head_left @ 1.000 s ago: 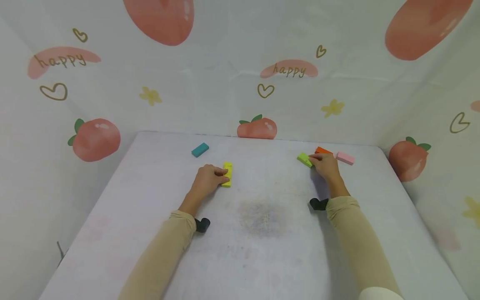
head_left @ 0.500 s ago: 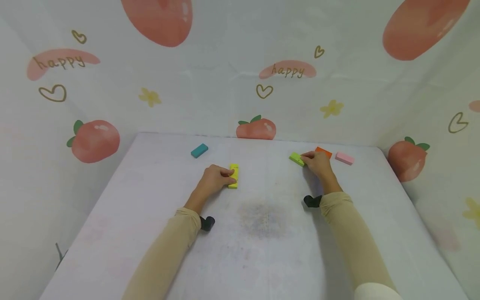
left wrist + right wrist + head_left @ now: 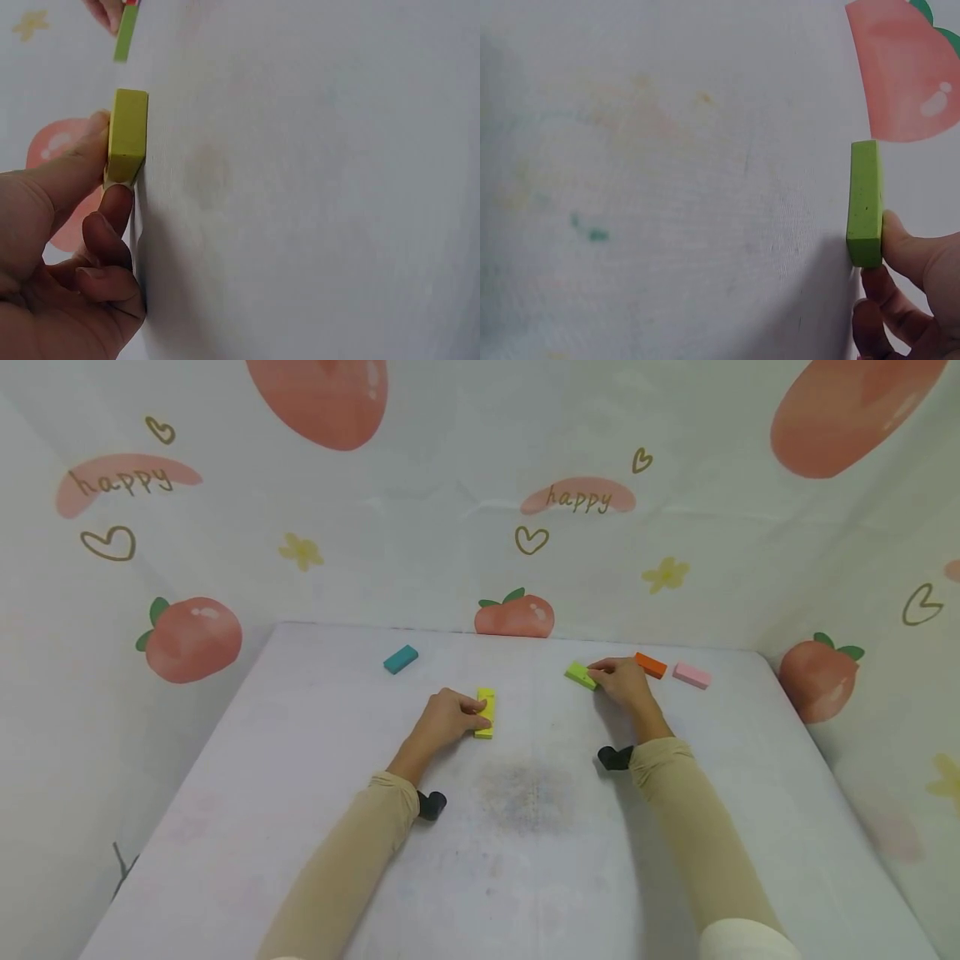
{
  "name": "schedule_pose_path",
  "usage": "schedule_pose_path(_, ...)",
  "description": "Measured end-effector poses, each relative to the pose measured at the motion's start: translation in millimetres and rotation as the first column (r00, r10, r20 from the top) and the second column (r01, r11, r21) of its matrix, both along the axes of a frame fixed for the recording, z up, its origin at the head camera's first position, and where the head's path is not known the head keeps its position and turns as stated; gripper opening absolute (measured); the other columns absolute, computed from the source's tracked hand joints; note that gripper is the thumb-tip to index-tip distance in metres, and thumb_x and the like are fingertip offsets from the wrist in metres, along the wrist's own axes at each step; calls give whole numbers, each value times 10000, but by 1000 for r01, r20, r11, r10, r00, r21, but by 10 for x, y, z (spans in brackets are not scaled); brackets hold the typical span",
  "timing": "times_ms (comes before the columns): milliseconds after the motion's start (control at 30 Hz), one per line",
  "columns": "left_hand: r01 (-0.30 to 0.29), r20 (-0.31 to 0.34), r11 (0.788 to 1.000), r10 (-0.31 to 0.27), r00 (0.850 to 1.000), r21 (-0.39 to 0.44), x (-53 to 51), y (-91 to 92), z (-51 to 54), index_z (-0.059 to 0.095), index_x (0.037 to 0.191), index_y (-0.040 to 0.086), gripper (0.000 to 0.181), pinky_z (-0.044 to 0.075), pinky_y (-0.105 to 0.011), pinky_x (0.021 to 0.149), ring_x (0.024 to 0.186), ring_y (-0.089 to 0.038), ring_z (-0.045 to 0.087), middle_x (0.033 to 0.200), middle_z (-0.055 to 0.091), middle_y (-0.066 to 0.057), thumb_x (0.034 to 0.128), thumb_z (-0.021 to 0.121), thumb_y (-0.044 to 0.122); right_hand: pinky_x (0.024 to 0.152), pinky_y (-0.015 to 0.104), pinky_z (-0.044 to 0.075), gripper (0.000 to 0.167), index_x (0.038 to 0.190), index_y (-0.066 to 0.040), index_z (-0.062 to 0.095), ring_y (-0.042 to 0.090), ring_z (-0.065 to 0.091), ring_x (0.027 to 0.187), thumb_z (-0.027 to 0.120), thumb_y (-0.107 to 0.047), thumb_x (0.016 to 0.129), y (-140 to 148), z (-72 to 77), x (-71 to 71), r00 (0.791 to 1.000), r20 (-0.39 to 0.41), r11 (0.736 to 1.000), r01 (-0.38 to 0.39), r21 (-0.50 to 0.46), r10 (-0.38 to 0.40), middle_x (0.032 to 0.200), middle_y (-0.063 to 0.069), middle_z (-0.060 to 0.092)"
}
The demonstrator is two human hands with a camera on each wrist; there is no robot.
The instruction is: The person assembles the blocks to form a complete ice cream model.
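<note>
My left hand pinches a yellow block between thumb and fingers, close to the tabletop, near the middle of the head view. In the left wrist view the same yellow block shows its end face, with the thumb along one side. Farther back and to the right, my right hand pinches a lime-green block by its right end. The right wrist view shows that green block with thumb and index finger on it. A gap of bare tabletop separates the two blocks.
A teal block lies at the back left. An orange block sits just behind my right hand, and a pink block is to its right. A fruit-printed cloth wall rises behind the white table.
The left hand has moved right with the yellow block. The right hand has moved left with the green block, uncovering more of the orange one. The two blocks are closer together.
</note>
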State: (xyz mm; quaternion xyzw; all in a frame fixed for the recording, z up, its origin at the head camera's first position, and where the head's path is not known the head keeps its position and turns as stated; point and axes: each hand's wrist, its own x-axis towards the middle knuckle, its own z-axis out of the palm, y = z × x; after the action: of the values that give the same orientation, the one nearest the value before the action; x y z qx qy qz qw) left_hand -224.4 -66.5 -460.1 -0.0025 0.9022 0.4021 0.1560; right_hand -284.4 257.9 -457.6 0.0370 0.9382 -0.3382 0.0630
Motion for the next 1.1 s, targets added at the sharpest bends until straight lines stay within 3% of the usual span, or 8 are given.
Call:
schedule_pose_path(267,41,-34,994,-44,998,-97,28,159,2,752,1241,245,443,460,-288,734,918,-178,614,1047,735,0,832,845,385,975,404,439,366,1305,-62,685,296,511,1122,570,-300,1052,-115,-8,-33,999,41,1000,-1,-26,3,1305,187,631)
schedule_pose_path(433,63,-45,986,-71,996,-157,71,237,21,733,1267,290,451,462,-302,725,928,-167,636,1059,738,32,851,813,445,975,402,450,375,1315,-76,680,291,513,1126,569,-316,1050,-184,-30,-59,998,54,1000,-6,-19,7,1319,180,629)
schedule_pose_path(700,87,-57,984,-96,994,-155,103,332,47,710,1280,315,367,393,-285,637,842,-153,611,1144,767,29,928,739,414,1043,456,456,359,1297,-64,692,301,525,1159,570,-294,1050,-317,-19,-63,999,35,999,-25,-24,26,1335,182,635)
schedule_pose_path(900,80,-45,985,-88,995,-150,103,343,74,711,1276,313,332,340,-286,618,767,-143,539,1087,774,41,951,718,385,1013,433,462,352,1288,-59,700,292,538,1142,577,-284,1047,-426,-18,-60,999,20,999,-44,-29,45,1318,184,655)
schedule_pose_path(1100,90,-55,985,-99,994,-148,100,346,57,715,1272,320,329,374,-286,640,839,-156,604,1123,776,39,950,718,389,991,421,463,339,1272,-65,710,274,535,1116,589,-282,1041,-526,-29,-84,998,25,998,-51,-45,52,1304,163,668)
